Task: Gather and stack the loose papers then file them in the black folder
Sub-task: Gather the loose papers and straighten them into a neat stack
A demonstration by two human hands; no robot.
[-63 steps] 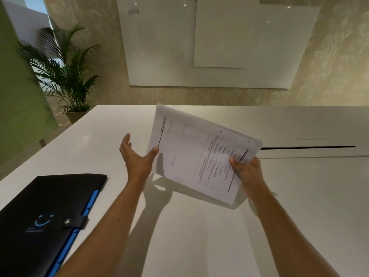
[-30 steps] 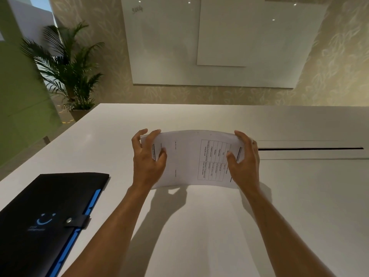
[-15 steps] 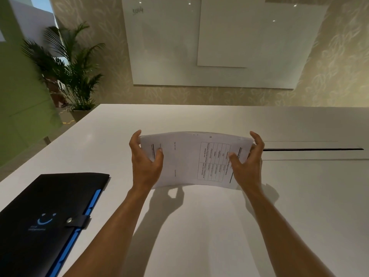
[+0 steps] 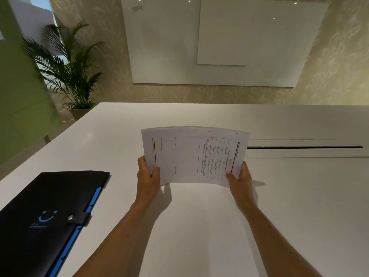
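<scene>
Head view looks down on a white table [image 4: 199,226] with both bare forearms reaching forward. Between the hands stands a stack of papers [image 4: 187,156], held upright on its long edge, the lower edge at or just above the tabletop; which of the two cannot be told. The sheets bow slightly toward the camera, and the printed face shows a table of text turned sideways. The left hand [image 4: 148,177] pinches the lower left corner, thumb on the front and fingers behind. The right hand [image 4: 238,177] clamps the lower right corner the same way, thumb on the printed side. A shadow of the stack and arms falls on the table below.

At the left, well apart from the papers, the black folder [image 4: 46,214] lies flat and closed, its snap strap fastened over blue edges. A long slot [image 4: 303,147] runs across the table to the right of the papers. Beyond the far edge are a potted palm [image 4: 67,70] and a whiteboard [image 4: 209,41] on the wall.
</scene>
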